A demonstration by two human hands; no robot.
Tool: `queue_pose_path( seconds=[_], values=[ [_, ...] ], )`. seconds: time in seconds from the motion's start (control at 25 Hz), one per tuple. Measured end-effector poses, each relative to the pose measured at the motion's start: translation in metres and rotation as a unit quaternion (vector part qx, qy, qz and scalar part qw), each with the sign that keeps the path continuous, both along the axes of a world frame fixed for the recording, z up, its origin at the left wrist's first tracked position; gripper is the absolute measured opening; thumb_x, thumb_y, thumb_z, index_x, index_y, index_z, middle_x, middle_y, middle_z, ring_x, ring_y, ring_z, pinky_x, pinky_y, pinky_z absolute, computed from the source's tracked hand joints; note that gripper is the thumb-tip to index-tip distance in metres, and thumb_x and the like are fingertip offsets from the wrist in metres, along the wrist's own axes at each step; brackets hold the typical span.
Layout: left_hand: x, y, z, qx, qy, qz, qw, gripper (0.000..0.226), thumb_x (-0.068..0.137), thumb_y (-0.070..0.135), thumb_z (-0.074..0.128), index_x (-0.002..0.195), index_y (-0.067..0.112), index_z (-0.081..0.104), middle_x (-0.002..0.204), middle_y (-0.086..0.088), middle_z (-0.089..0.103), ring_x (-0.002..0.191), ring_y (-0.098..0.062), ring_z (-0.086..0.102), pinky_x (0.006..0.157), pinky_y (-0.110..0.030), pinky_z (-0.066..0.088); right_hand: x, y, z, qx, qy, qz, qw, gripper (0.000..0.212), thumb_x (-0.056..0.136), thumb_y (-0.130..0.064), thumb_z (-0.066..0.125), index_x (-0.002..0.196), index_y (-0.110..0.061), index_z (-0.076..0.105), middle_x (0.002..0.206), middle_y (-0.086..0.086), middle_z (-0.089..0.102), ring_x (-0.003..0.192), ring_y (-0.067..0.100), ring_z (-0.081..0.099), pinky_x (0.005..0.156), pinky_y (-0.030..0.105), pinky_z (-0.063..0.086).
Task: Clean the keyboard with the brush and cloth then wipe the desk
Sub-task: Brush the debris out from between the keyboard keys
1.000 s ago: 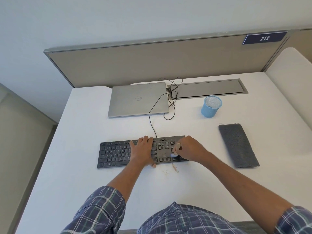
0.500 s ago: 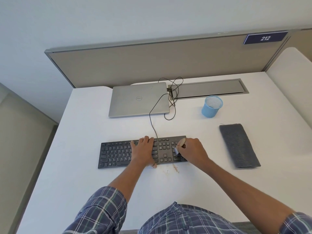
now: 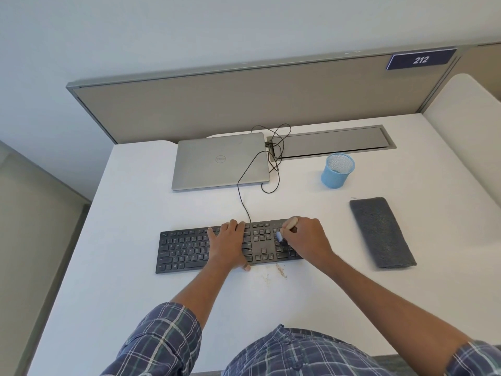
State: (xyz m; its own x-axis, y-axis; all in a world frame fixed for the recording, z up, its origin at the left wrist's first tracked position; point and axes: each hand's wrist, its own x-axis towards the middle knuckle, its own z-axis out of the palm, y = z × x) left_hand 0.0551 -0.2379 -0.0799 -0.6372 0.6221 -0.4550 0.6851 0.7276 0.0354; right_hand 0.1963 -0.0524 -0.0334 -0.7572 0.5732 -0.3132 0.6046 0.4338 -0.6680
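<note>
The right hand [image 3: 309,240], gripping the brush [image 3: 279,236], is farther up the keyboard [image 3: 184,251] now, so brushing goes on; the left hand [image 3: 230,245] lies flat beside it

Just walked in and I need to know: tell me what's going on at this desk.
A person is cleaning the black keyboard. The left hand lies flat on the keys, while the right hand grips a small brush with its bristles on the number-pad end. Crumbs lie on the white desk just in front of the keyboard. The folded grey cloth lies untouched to the right.
</note>
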Motion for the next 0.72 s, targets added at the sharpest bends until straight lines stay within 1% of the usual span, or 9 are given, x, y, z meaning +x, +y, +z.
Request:
queue_pose_path(
  seconds=[0.08, 0.16, 0.24, 0.28, 0.36, 0.4, 0.52, 0.64, 0.72],
  values=[
    [0.0, 0.0, -0.001, 0.002, 0.001, 0.0, 1.0, 0.132, 0.06, 0.063, 0.097, 0.163, 0.024, 0.024, 0.159, 0.001, 0.035, 0.151, -0.027, 0.035, 0.122, -0.07, 0.027, 0.006, -0.006, -0.012, 0.018, -0.016, 0.021, 0.999, 0.02, 0.089, -0.019, 0.064, 0.072, -0.021, 0.075, 0.074, -0.017, 0.073, 0.062, 0.009, 0.06, 0.056, 0.025, 0.047],
    [0.0, 0.0, 0.0, 0.001, 0.001, -0.001, 1.0, 0.133, 0.06, 0.063, 0.097, 0.164, 0.024, 0.023, 0.16, 0.001, 0.034, 0.152, -0.027, 0.034, 0.123, -0.07, 0.027, 0.016, -0.01, -0.021, 0.025, -0.03, 0.04, 0.998, 0.021, 0.094, -0.026, 0.068, 0.076, -0.019, 0.074, 0.074, -0.011, 0.072, 0.061, 0.011, 0.057, 0.058, 0.029, 0.047],
    [0.0, 0.0, 0.0, 0.001, 0.0, -0.001, 1.0, 0.134, 0.06, 0.063, 0.097, 0.165, 0.024, 0.023, 0.161, 0.001, 0.034, 0.152, -0.027, 0.034, 0.123, -0.07, 0.027, 0.019, -0.009, -0.023, 0.037, -0.057, 0.066, 0.996, 0.023, 0.092, -0.025, 0.07, 0.073, -0.012, 0.07, 0.069, -0.006, 0.071, 0.056, 0.01, 0.054, 0.057, 0.031, 0.048],
    [0.0, 0.0, 0.0, 0.001, 0.0, -0.001, 1.0, 0.134, 0.06, 0.064, 0.097, 0.165, 0.024, 0.023, 0.161, 0.001, 0.034, 0.152, -0.027, 0.034, 0.123, -0.07, 0.027, 0.018, -0.007, -0.02, 0.049, -0.079, 0.075, 0.993, 0.019, 0.088, -0.022, 0.068, 0.072, -0.011, 0.068, 0.069, -0.005, 0.071, 0.057, 0.009, 0.057, 0.058, 0.03, 0.05],
    [0.0, -0.001, -0.001, 0.002, 0.001, -0.001, 1.0, 0.134, 0.06, 0.064, 0.097, 0.164, 0.024, 0.023, 0.161, 0.001, 0.034, 0.152, -0.027, 0.034, 0.122, -0.069, 0.027, 0.012, -0.002, -0.012, 0.076, -0.095, 0.073, 0.99, 0.014, 0.082, -0.018, 0.06, 0.072, -0.018, 0.069, 0.072, -0.008, 0.071, 0.066, 0.015, 0.065, 0.062, 0.031, 0.056],
    [0.0, -0.001, -0.001, 0.002, 0.002, -0.002, 1.0, 0.134, 0.06, 0.064, 0.097, 0.164, 0.024, 0.023, 0.161, 0.0, 0.034, 0.152, -0.027, 0.034, 0.122, -0.069, 0.027, 0.009, 0.0, -0.007, 0.082, -0.083, 0.061, 0.991, 0.015, 0.083, -0.019, 0.06, 0.073, -0.021, 0.07, 0.072, -0.011, 0.07, 0.068, 0.017, 0.065, 0.061, 0.03, 0.054],
    [0.001, -0.001, 0.0, 0.003, -0.001, 0.0, 1.0, 0.133, 0.06, 0.063, 0.097, 0.164, 0.024, 0.023, 0.161, 0.0, 0.034, 0.152, -0.027, 0.034, 0.123, -0.069, 0.026, 0.005, 0.003, 0.002, 0.066, -0.023, 0.013, 0.997, 0.013, 0.093, -0.022, 0.065, 0.085, -0.025, 0.075, 0.069, -0.017, 0.063, 0.064, 0.011, 0.059, 0.056, 0.026, 0.043],
    [0.001, -0.001, 0.0, 0.006, -0.002, -0.001, 1.0, 0.133, 0.061, 0.063, 0.096, 0.164, 0.025, 0.023, 0.16, 0.001, 0.034, 0.152, -0.026, 0.034, 0.123, -0.069, 0.026, 0.016, -0.006, -0.01, 0.067, -0.019, 0.02, 0.997, 0.015, 0.097, -0.024, 0.064, 0.087, -0.025, 0.074, 0.071, -0.014, 0.065, 0.068, 0.02, 0.062, 0.057, 0.028, 0.042],
    [0.001, -0.003, -0.001, 0.009, -0.002, -0.002, 1.0, 0.133, 0.061, 0.064, 0.096, 0.164, 0.025, 0.023, 0.16, 0.001, 0.033, 0.152, -0.026, 0.034, 0.123, -0.07, 0.026, 0.028, -0.012, -0.022, 0.063, -0.026, 0.018, 0.998, 0.015, 0.099, -0.03, 0.067, 0.086, -0.027, 0.073, 0.072, -0.012, 0.067, 0.069, 0.021, 0.063, 0.058, 0.03, 0.044]
  ],
)
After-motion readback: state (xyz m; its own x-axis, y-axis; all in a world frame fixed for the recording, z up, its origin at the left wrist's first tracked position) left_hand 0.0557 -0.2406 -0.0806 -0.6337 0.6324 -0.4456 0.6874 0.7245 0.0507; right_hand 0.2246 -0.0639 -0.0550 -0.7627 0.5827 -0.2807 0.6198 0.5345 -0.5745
